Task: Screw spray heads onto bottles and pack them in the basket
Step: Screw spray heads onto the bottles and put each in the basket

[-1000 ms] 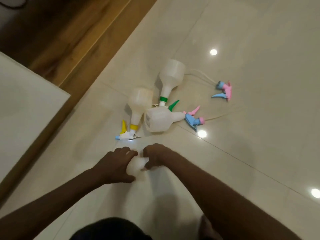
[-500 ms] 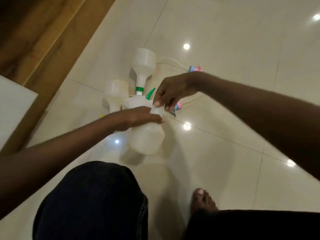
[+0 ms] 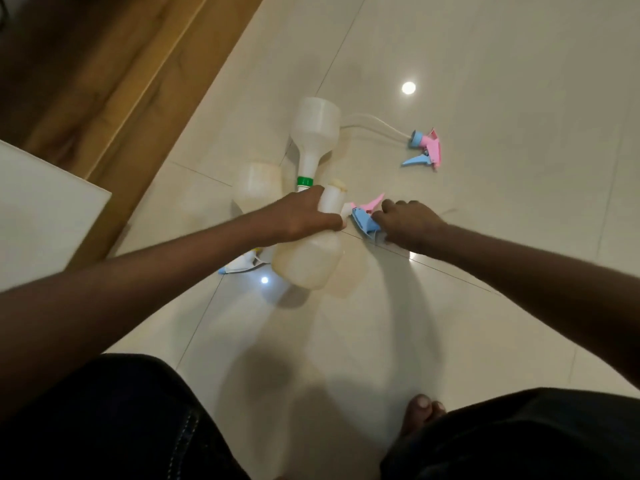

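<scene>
My left hand [image 3: 304, 220] grips the bottle [image 3: 311, 251] round its shoulder, fingers curled about it, the open neck [image 3: 335, 188] pointing away from me and the base toward my knees, so its long axis runs fore and aft, tilted a little right. The spray head [image 3: 363, 216] I want, pink and blue, lies on the floor [image 3: 485, 237] just right of that neck, between my two hands. My right hand [image 3: 408, 223] is down on it, fingers curled over its blue part; whether they have truly closed on it I cannot tell. That hand is plainly the nearer one. I judge the coming move to be a short carry leftward and up, to bring the collar over the neck.

The floor is glossy pale tile. Two more bottles lie beyond my left hand, one with a green collar [image 3: 304, 181]; another pink and blue head [image 3: 427, 148] with its tube lies well apart to the right. I see no basket.
</scene>
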